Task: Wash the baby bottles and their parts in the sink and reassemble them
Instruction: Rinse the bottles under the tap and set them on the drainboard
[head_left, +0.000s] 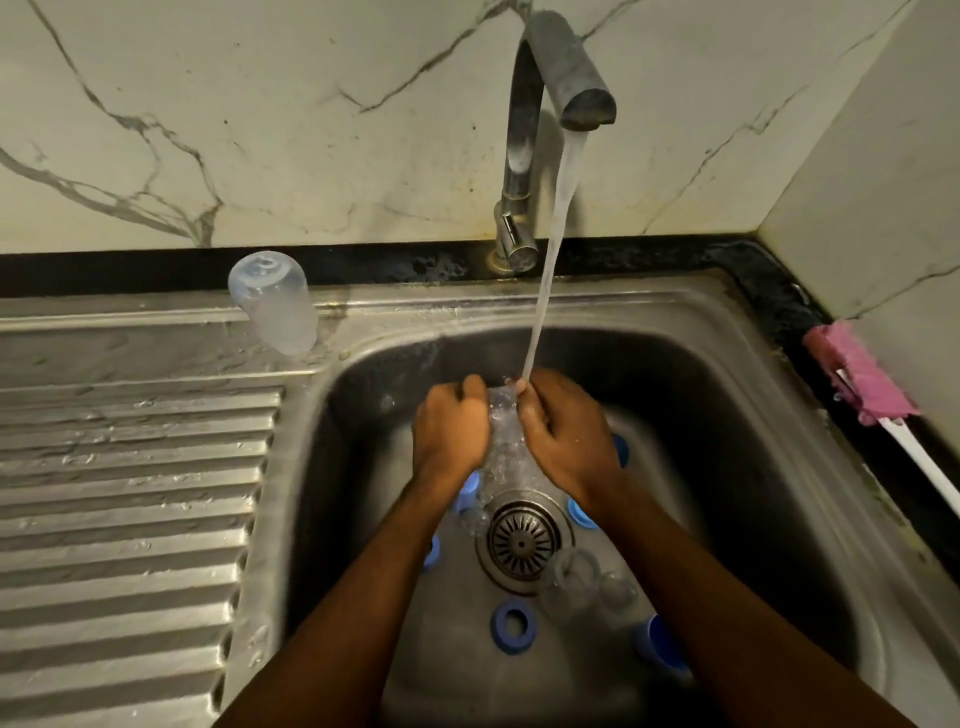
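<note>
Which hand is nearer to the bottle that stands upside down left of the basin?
Left. The left hand is over the basin, right of the upside-down bottle; the right hand lies farther right, across the wet bottle both hands hold.

hands: left hand (451, 431) and right hand (563, 436) grip one clear bottle (503, 434) over sink (753, 441)
water: faucet (519, 156) stream lands at bottle top
sink floor: blue rings (497, 623), clear parts (571, 577) around drain strainer (522, 540)
drainboard (130, 493): second bottle (272, 304), upside down
</note>
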